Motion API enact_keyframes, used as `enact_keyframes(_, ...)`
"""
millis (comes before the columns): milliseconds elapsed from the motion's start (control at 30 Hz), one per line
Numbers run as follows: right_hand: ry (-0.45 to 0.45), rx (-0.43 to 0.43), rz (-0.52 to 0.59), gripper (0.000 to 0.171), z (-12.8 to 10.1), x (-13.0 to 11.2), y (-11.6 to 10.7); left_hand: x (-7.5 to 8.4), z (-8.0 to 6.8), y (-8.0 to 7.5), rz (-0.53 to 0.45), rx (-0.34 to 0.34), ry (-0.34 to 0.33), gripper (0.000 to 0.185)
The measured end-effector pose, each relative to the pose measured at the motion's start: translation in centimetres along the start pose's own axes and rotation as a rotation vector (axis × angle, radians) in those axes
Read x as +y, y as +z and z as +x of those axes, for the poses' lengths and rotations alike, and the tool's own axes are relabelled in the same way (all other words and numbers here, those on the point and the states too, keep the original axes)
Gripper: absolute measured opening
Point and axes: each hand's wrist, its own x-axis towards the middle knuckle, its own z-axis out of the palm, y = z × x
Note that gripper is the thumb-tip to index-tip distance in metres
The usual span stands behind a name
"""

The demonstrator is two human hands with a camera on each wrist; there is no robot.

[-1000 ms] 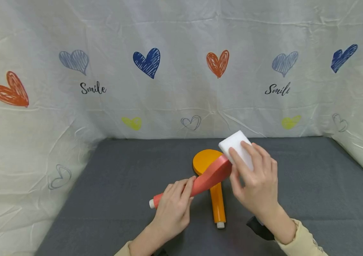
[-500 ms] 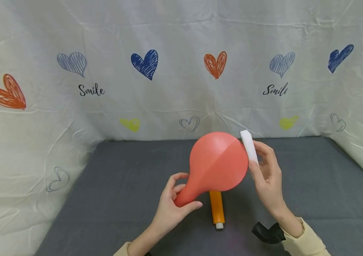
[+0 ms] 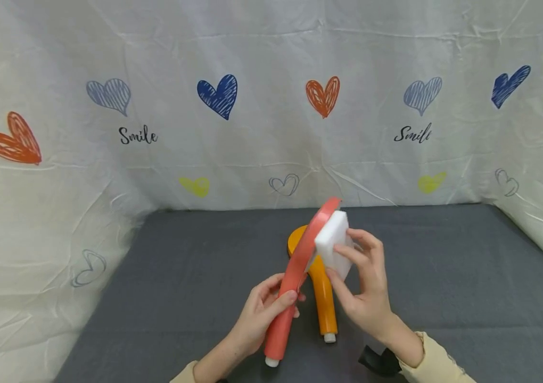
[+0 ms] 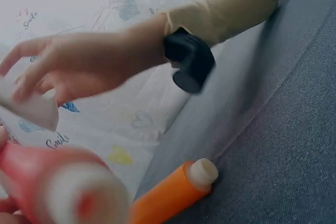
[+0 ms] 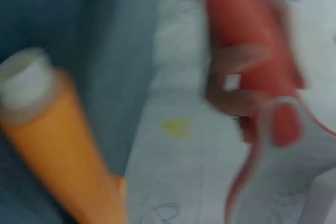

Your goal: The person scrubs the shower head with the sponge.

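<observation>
My left hand (image 3: 254, 322) grips the handle of a red hand shower head (image 3: 300, 255), held above the table and seen nearly edge-on. Its pale face (image 5: 278, 187), rimmed in red, shows in the right wrist view; the handle's white hollow end (image 4: 86, 195) is blurred in the left wrist view. With thumb and fingertips, my right hand (image 3: 369, 292) holds a white sponge (image 3: 332, 238) right at that face. Behind them lies an orange shower head (image 3: 324, 303) on the table, its round head partly hidden by the red one.
A dark grey cloth (image 3: 195, 287) covers the table. White sheeting (image 3: 262, 133) printed with hearts and "Smile" rises at the back and sides. A black wrist camera (image 3: 380, 361) hangs below the right wrist.
The red shower head has turned from its broad red back showing to nearly edge-on, handle swinging toward the front. The sponge has moved from its right rim to the face, shifting left with the right hand.
</observation>
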Motion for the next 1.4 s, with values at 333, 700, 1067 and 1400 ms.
enact_keyframes(333,-0.129,-0.12,-0.227,0.028,0.1,0.9,0.8,-0.4,-0.2,0.1,-0.111,-0.23,0.027,0.038)
enact_keyframes(700,0.072,-0.079,-0.338,0.032,0.8,2.2,-0.7,-0.9,-0.3,-0.1,-0.146,-0.314,0.055,0.038)
enact_keyframes(1067,-0.053,-0.168,-0.286,0.028,0.4,0.7,0.4,-1.0,-0.2,-0.1,-0.147,-0.332,0.043,0.036)
enact_keyframes(1400,0.049,-0.077,-0.389,0.033,1.2,2.2,-1.2,-0.8,-0.2,0.0,-0.104,-0.298,-0.012,0.036)
